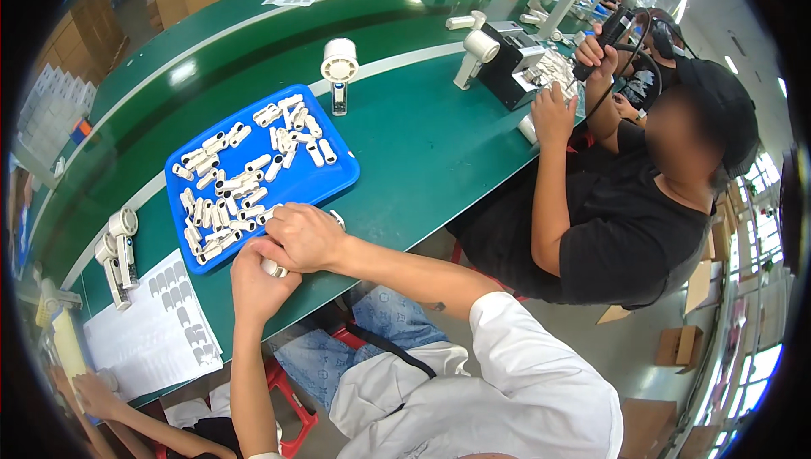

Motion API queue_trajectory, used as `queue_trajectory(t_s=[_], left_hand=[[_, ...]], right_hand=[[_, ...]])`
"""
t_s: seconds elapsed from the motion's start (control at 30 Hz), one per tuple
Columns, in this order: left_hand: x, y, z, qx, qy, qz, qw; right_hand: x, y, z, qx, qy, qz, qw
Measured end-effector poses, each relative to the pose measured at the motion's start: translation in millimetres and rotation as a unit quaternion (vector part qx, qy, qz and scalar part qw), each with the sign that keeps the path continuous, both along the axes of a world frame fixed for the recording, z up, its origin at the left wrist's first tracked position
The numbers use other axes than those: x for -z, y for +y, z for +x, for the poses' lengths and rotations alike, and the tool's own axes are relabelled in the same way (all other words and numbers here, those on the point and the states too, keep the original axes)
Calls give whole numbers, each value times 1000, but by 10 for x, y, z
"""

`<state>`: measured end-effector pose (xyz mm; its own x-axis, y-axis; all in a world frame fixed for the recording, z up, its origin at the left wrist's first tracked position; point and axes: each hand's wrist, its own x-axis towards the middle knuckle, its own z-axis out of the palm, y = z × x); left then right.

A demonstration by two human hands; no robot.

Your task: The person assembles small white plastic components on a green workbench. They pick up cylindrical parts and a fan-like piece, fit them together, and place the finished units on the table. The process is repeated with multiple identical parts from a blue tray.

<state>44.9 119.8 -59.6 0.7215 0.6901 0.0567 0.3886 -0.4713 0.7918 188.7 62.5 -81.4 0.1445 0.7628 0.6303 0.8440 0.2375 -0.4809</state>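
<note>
Both hands meet at the near edge of the blue tray (348, 173), closed around a white handheld fan (273, 269) that they mostly hide. My left hand (260, 283) wraps its lower end, where a bit of white shows between the fingers. Over the other end lies my right hand (306, 237), fingers curled; a white round rim peeks out beyond it. Inside the tray are many small white plastic parts (221, 205) with dark ends, in loose groups. Behind the tray a white handheld fan with a round head (340, 62) stands upright on the green table (405, 133).
Two more fans (124, 243) stand left of the tray, beside a printed sheet (160, 332). A black boxy device (507, 66) and another fan (477, 51) are at the far right. To my right a co-worker (625, 197) holds a black tool (610, 35); another person's arm (127, 412) reaches in at left.
</note>
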Motion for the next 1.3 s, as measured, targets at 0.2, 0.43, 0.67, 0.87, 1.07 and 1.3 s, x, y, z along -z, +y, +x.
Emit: queue_trajectory(t_s=[0.2,0.43,0.67,0.87,1.07,1.3], left_hand=[[-45,23,18,23,4,18,1000],[-14,-114,-56,65,-54,111,990],[-19,-86,-79,95,-40,135,985],[-23,-176,-148,106,-40,207,972],[-40,-167,-226,107,-41,258,959],[-155,-346,-157,103,89,184,973]], right_hand=[[-31,-7,1,-7,29,5,1000],[-1006,-77,1030,214,170,63,960],[-2053,-843,1769,6,130,99,986],[-410,-739,758,-150,20,-194,969],[-70,-796,323,-117,115,-227,960],[44,-982,214,-137,95,-173,971]])
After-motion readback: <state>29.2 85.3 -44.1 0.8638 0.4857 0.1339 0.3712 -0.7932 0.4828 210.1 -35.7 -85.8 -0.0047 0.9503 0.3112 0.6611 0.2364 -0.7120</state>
